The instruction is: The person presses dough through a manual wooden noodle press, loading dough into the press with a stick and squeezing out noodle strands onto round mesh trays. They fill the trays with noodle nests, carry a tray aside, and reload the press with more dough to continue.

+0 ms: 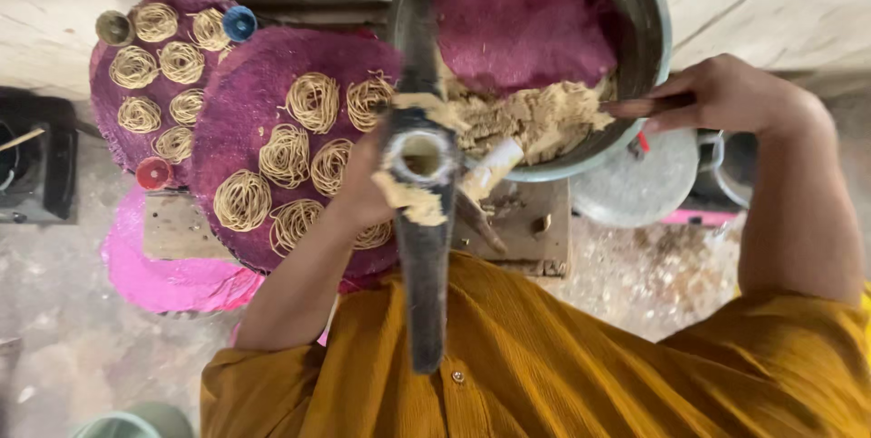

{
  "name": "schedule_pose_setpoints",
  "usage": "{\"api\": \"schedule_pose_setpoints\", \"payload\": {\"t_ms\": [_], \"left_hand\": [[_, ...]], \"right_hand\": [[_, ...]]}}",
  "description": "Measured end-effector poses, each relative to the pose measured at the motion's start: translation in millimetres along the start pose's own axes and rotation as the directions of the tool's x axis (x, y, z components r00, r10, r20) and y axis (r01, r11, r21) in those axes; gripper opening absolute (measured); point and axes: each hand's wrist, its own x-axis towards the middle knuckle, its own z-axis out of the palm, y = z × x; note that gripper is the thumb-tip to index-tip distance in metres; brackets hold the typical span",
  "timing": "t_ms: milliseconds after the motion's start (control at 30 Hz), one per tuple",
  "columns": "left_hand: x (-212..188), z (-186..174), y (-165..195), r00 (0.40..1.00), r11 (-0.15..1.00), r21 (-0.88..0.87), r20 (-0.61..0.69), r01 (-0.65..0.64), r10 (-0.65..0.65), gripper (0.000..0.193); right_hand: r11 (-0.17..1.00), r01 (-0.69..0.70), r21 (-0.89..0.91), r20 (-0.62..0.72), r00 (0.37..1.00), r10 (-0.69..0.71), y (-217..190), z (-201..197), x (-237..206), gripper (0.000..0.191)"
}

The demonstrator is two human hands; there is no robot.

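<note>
My left hand (361,191) reaches up to a dark, long-handled noodle press (425,247) and grips it beside its open cylinder (422,155), which is smeared with beige dough; the bar hides the fingers. My right hand (721,93) is closed on a thin wooden handle (640,108) that dips into a large metal bowl (655,48). In the bowl lies a lump of beige dough (535,116) under a maroon woven mat (517,25).
A round maroon mat (238,120) carries several coiled noodle nests (313,100). A second such mat (107,84) lies behind it and a pink one (163,275) below. Small blue (239,23), red (152,173) and olive (114,28) cups sit about. Black stove (41,161) at left; metal lid (640,186) at right.
</note>
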Motion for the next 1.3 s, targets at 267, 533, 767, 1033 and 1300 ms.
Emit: {"api": "schedule_pose_setpoints", "payload": {"t_ms": [267,533,767,1033,1300], "left_hand": [[59,17,-41,0.962,0.599,0.758,-0.141,0.256,-0.233,0.04],[85,19,-57,0.909,0.618,0.669,-0.345,0.413,-0.235,0.034],[87,-2,-88,0.911,0.598,0.695,-0.373,0.399,-0.174,0.023],[87,-16,-96,0.87,0.68,0.576,-0.454,0.453,-0.194,0.034],[91,3,-87,0.857,0.673,0.545,-0.423,0.501,-0.295,0.035]], "right_hand": [[0.957,0.212,-0.199,0.061,0.977,-0.203,-72,-94,-44,0.034],[0.471,0.035,-0.881,-0.209,0.865,-0.456,-180,-76,-62,0.034],[0.268,0.131,-0.954,-0.175,0.483,-0.858,-197,-38,-68,0.021],[0.65,-0.068,-0.757,-0.595,0.483,-0.643,-136,-77,-95,0.011],[0.618,0.143,-0.773,-0.482,0.502,-0.718,-131,-58,-69,0.016]]}}
